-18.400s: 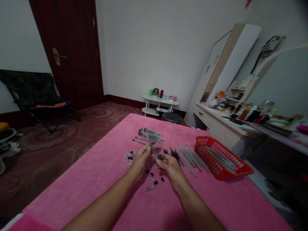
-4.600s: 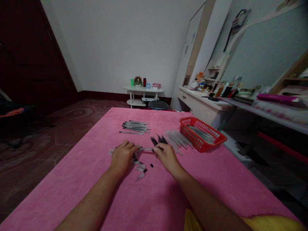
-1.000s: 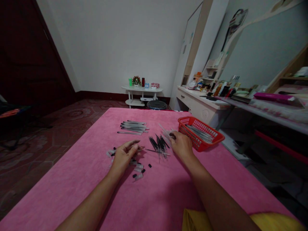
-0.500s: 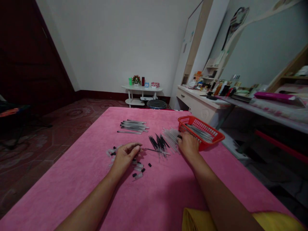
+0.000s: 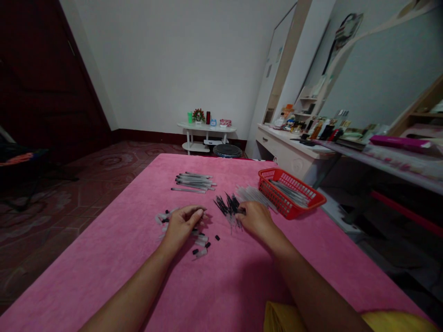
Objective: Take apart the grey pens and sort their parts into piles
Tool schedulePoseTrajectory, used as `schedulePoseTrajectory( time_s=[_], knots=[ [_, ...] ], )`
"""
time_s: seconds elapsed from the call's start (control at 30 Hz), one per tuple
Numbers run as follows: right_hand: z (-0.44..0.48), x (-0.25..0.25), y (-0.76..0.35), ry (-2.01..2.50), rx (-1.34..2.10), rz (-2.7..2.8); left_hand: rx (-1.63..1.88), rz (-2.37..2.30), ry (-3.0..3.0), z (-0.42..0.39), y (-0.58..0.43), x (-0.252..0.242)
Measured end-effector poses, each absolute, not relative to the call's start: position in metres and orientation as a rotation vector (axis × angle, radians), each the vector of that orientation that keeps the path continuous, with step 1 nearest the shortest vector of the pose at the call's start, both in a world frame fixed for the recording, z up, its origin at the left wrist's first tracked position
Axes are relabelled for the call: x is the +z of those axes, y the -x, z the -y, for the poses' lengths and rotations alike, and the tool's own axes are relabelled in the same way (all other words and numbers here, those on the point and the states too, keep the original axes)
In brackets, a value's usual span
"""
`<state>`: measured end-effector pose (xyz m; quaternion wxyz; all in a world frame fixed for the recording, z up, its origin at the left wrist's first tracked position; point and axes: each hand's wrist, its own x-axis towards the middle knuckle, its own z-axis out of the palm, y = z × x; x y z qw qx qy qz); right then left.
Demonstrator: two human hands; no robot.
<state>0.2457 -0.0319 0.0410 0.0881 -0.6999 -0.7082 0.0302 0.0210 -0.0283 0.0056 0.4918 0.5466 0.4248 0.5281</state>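
Pen refills [image 5: 224, 206] with dark tips lie in a loose bundle on the pink-covered table [image 5: 221, 290], at the fingers of your right hand [image 5: 256, 219]. Those fingers bend down at the bundle's right edge; your hand hides part of them, so whether they are clamped on a refill cannot be told. The fingers of your left hand [image 5: 180, 226] curl toward the thumb, tips near one another; whether they meet or pinch something small cannot be made out. Clear caps [image 5: 201, 240] and black plugs [image 5: 217, 238] are scattered around that hand, some covered by it. Clear tubes [image 5: 254, 194] lie just beyond your right hand, which hides part of them. Past your left hand, pens [image 5: 194, 182] lie in a row, dark ends leftward, overlapping too much to count. A red basket [image 5: 289, 213] stands just beside the tubes, holding slender grey pieces [image 5: 290, 192] of indistinct type. Yellow fabric [image 5: 281, 318] is partly covered by your right forearm and cropped below. On the dresser [image 5: 290, 150], the labels are too small to read.
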Motion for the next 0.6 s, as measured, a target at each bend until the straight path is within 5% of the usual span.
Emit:
schedulePoseTrajectory(
  time_s=[0.6],
  knots=[
    [-0.062,0.024,-0.159,1.622,0.159,2.288,1.263,-0.934,-1.389,0.035,-0.028,0.005]
  ],
)
